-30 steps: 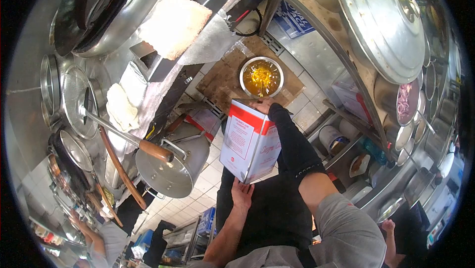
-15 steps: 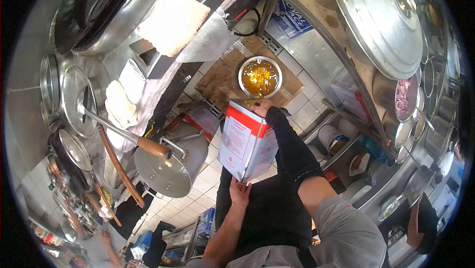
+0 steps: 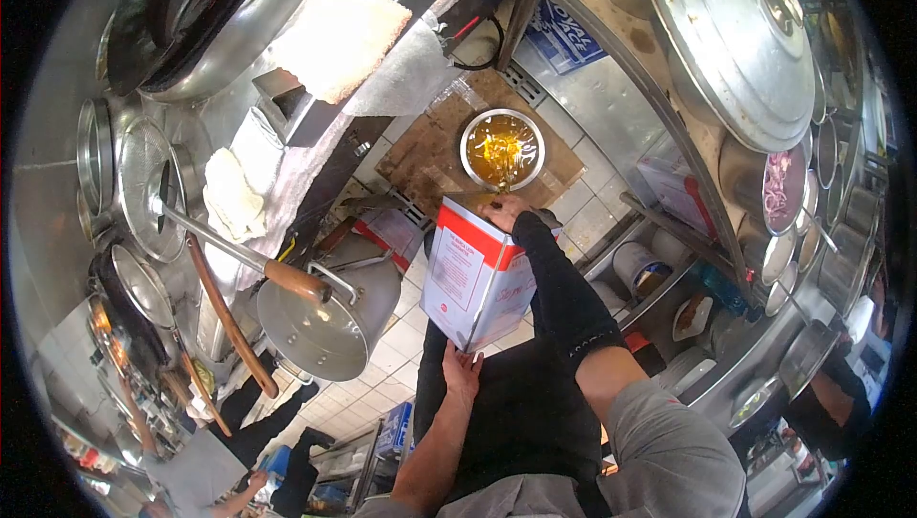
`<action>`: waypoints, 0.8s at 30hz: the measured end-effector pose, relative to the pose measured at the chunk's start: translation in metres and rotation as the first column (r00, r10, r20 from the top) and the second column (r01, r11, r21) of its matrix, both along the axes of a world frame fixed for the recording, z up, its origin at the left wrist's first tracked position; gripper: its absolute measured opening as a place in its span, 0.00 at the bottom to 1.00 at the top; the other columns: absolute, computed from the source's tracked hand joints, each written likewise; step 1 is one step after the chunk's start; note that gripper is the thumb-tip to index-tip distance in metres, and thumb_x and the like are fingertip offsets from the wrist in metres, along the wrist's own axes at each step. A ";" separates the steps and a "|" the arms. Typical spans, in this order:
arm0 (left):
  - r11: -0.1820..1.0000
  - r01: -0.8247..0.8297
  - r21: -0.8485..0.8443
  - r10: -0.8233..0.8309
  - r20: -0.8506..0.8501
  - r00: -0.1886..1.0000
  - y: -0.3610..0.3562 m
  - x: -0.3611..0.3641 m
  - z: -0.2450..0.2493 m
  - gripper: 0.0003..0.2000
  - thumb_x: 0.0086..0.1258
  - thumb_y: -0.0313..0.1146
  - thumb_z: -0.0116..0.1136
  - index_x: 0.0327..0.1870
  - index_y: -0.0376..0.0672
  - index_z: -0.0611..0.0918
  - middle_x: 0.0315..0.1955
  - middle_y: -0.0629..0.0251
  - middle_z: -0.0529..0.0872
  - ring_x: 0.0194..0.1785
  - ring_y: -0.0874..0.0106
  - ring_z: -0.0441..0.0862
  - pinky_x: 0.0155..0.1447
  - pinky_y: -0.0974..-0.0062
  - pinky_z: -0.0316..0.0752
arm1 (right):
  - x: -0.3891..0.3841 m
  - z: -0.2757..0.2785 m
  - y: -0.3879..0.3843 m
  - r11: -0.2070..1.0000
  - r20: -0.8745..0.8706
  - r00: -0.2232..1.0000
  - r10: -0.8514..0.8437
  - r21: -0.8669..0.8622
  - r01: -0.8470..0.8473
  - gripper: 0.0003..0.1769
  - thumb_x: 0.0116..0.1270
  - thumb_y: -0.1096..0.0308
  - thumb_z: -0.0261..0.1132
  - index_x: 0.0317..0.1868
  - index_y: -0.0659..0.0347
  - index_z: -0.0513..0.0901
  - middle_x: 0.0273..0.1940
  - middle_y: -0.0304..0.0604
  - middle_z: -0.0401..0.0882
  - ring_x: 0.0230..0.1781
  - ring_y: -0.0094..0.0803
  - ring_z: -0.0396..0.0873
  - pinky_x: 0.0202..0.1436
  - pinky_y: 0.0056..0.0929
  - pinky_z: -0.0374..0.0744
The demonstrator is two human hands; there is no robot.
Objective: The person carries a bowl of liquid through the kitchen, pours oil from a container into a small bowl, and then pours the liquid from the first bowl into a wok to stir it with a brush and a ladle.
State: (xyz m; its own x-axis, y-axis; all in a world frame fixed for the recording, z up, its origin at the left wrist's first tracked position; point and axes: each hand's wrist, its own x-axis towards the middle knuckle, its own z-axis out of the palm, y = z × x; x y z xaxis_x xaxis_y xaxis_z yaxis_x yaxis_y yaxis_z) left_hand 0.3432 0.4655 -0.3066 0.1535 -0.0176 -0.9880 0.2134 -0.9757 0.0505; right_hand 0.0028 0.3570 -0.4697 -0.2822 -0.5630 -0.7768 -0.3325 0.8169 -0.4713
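While one red-and-white tin (image 3: 463,279) is tilting between the person's two hands, the fingers of the right hand (image 3: 511,212) are curling closed over its top end, their tips partly hidden. The fingers of the left hand (image 3: 460,375) are lying half open and slightly apart against the tin's bottom corner, supporting it; how far they are reaching underneath, I cannot tell. Just beyond the right fingers, one round metal bowl (image 3: 464,161) is holding golden liquid (image 3: 501,148), which is rippling. One brown cardboard sheet (image 3: 411,169) is lying under the bowl on the tiled floor (image 3: 392,357).

Left of the fingers of both hands, one deep metal pot (image 3: 330,332) is standing, with one wooden handle (image 3: 296,279) jutting across it. Up and left of the right fingers, one pale towel (image 3: 344,31) is resting; up and right of them, one broad metal lid (image 3: 707,40) is showing its single knob, and one heap of purplish slices (image 3: 778,195) is sitting below that. Well apart, down and left of the left fingers, one other person (image 3: 201,468) is standing.
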 end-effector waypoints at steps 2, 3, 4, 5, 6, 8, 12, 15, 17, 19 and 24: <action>1.000 0.005 0.000 -0.005 0.007 1.000 -0.001 0.001 -0.002 0.28 0.79 0.57 0.51 0.65 0.40 0.75 0.60 0.59 0.75 0.65 0.65 0.72 0.69 0.61 0.72 | 0.007 -0.021 0.008 0.998 -0.046 0.999 -0.013 -0.056 0.010 0.41 0.65 0.31 0.59 0.55 0.65 0.87 0.58 0.59 0.85 0.61 0.53 0.81 0.70 0.41 0.75; 1.000 0.006 -0.001 -0.006 0.013 1.000 -0.002 0.000 -0.003 0.27 0.79 0.57 0.51 0.64 0.41 0.75 0.59 0.60 0.76 0.65 0.66 0.72 0.69 0.61 0.73 | 0.004 -0.007 0.005 0.999 -0.027 0.999 -0.029 -0.044 0.027 0.41 0.65 0.32 0.59 0.55 0.65 0.87 0.57 0.59 0.85 0.61 0.53 0.81 0.69 0.40 0.76; 1.000 0.008 -0.001 -0.008 0.019 1.000 -0.002 0.000 -0.004 0.26 0.79 0.56 0.51 0.63 0.42 0.76 0.57 0.61 0.77 0.64 0.66 0.73 0.68 0.61 0.73 | -0.002 0.018 0.000 0.999 -0.008 0.999 -0.045 -0.030 0.045 0.41 0.65 0.32 0.59 0.54 0.65 0.87 0.57 0.59 0.85 0.60 0.53 0.81 0.69 0.40 0.76; 1.000 0.004 -0.012 -0.005 -0.004 1.000 -0.002 -0.001 -0.003 0.26 0.79 0.56 0.51 0.62 0.43 0.76 0.56 0.62 0.78 0.63 0.66 0.74 0.68 0.61 0.73 | -0.006 0.034 -0.003 0.998 0.011 0.998 -0.061 -0.015 0.062 0.41 0.66 0.32 0.59 0.54 0.66 0.87 0.57 0.59 0.85 0.60 0.53 0.81 0.69 0.40 0.76; 1.000 0.001 -0.024 -0.002 -0.026 1.000 -0.004 -0.003 0.000 0.25 0.79 0.56 0.51 0.62 0.43 0.77 0.55 0.63 0.79 0.62 0.66 0.75 0.67 0.61 0.74 | -0.006 0.028 -0.001 0.998 0.023 0.998 -0.056 -0.016 0.056 0.41 0.66 0.32 0.59 0.55 0.66 0.87 0.57 0.59 0.85 0.60 0.53 0.81 0.69 0.39 0.76; 0.999 0.002 -0.034 -0.003 -0.031 1.000 -0.007 -0.006 0.005 0.24 0.79 0.55 0.51 0.60 0.44 0.78 0.53 0.64 0.80 0.60 0.66 0.76 0.66 0.61 0.74 | -0.004 0.007 0.003 0.999 0.048 0.998 -0.045 -0.021 0.046 0.41 0.66 0.32 0.59 0.56 0.66 0.86 0.58 0.59 0.85 0.60 0.52 0.82 0.68 0.38 0.76; 0.999 0.017 -0.030 -0.017 -0.004 1.000 -0.008 -0.007 0.006 0.24 0.79 0.56 0.51 0.59 0.44 0.78 0.53 0.63 0.81 0.60 0.67 0.76 0.66 0.61 0.74 | -0.012 0.035 -0.004 0.996 0.079 0.993 -0.090 0.004 0.090 0.42 0.65 0.33 0.60 0.57 0.67 0.86 0.58 0.59 0.84 0.61 0.51 0.81 0.68 0.38 0.77; 0.999 0.018 -0.033 -0.018 0.013 1.000 -0.008 -0.006 0.004 0.24 0.79 0.56 0.51 0.59 0.43 0.78 0.53 0.62 0.80 0.60 0.67 0.75 0.67 0.60 0.73 | -0.011 0.036 -0.003 0.992 0.055 0.991 -0.122 -0.029 0.123 0.41 0.65 0.33 0.61 0.58 0.67 0.86 0.59 0.59 0.84 0.62 0.51 0.81 0.68 0.38 0.76; 0.999 0.019 -0.033 -0.018 0.019 1.000 -0.008 -0.007 0.003 0.25 0.79 0.56 0.51 0.59 0.43 0.78 0.54 0.62 0.80 0.61 0.67 0.75 0.67 0.60 0.73 | -0.012 0.037 -0.006 0.995 0.039 0.994 -0.099 -0.001 0.099 0.41 0.65 0.34 0.61 0.57 0.67 0.86 0.59 0.60 0.84 0.62 0.51 0.81 0.69 0.38 0.76; 0.999 0.020 -0.031 -0.020 0.011 1.000 -0.009 -0.008 0.004 0.25 0.79 0.57 0.51 0.60 0.42 0.77 0.55 0.62 0.79 0.62 0.67 0.75 0.68 0.60 0.72 | -0.014 0.042 -0.007 0.996 0.040 0.996 -0.085 0.006 0.085 0.41 0.65 0.34 0.61 0.58 0.67 0.86 0.59 0.60 0.84 0.62 0.50 0.81 0.69 0.38 0.76; 0.998 0.031 -0.052 -0.033 -0.032 0.999 -0.011 -0.007 0.005 0.29 0.78 0.57 0.52 0.63 0.39 0.75 0.58 0.59 0.77 0.64 0.65 0.74 0.70 0.59 0.71 | -0.017 0.047 -0.008 0.996 0.047 0.995 -0.089 -0.007 0.089 0.41 0.65 0.34 0.62 0.58 0.67 0.86 0.59 0.60 0.84 0.62 0.50 0.81 0.69 0.37 0.76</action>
State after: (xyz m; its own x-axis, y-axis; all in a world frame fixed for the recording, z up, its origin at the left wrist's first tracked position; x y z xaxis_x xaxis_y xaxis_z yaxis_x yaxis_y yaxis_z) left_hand 0.3358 0.4545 -0.3020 0.1191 -0.0725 -0.9902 0.1843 -0.9784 0.0938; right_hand -0.0141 0.3485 -0.4223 -0.2954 -0.5445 -0.7850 -0.2361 0.8378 -0.4922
